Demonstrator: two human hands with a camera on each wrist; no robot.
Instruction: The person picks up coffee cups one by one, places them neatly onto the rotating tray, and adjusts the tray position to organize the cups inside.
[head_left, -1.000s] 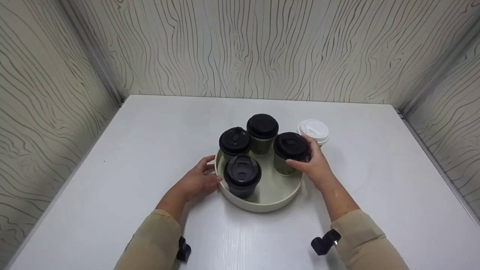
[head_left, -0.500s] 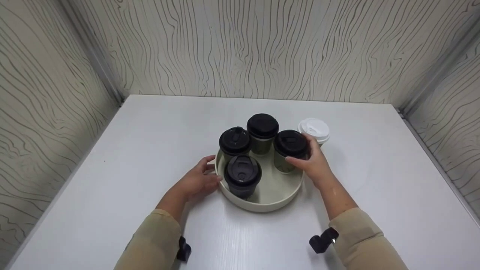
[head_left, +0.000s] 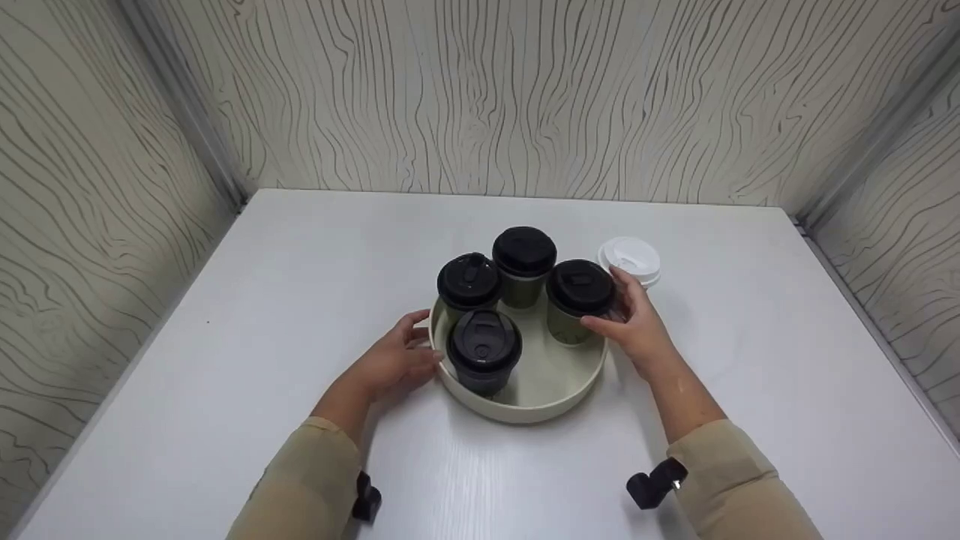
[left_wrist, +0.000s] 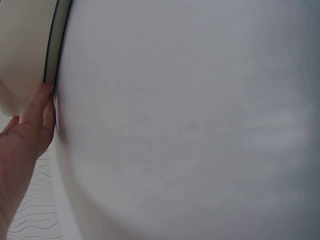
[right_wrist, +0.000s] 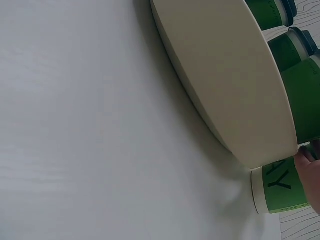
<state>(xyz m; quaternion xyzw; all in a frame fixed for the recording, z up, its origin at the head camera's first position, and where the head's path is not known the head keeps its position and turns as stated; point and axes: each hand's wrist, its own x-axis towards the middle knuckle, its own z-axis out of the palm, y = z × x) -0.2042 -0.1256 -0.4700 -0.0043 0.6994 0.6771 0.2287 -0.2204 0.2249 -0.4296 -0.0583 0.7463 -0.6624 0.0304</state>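
My left hand rests its spread fingers on the outer left wall of a round cream tray. The left wrist view shows its fingertips touching the tray's lower edge. Upright on the tray stand several green paper coffee cups with black lids. My right hand is beside the rightmost coffee cup, its thumb and fingers loosely spread near the cup's right side. Some of those fingers are hidden behind the cup. Close behind this hand, off the tray, is a white-lidded coffee cup.
The white table is bounded by a wood-patterned back wall and side walls. In the right wrist view the green cup with dark lettering stands on the table against the tray's far side.
The right hand's cup shifted slightly backward on the tray. Then my right hand eased a little to the right, its fingers loosening from the cup. The left hand and tray have hardly moved.
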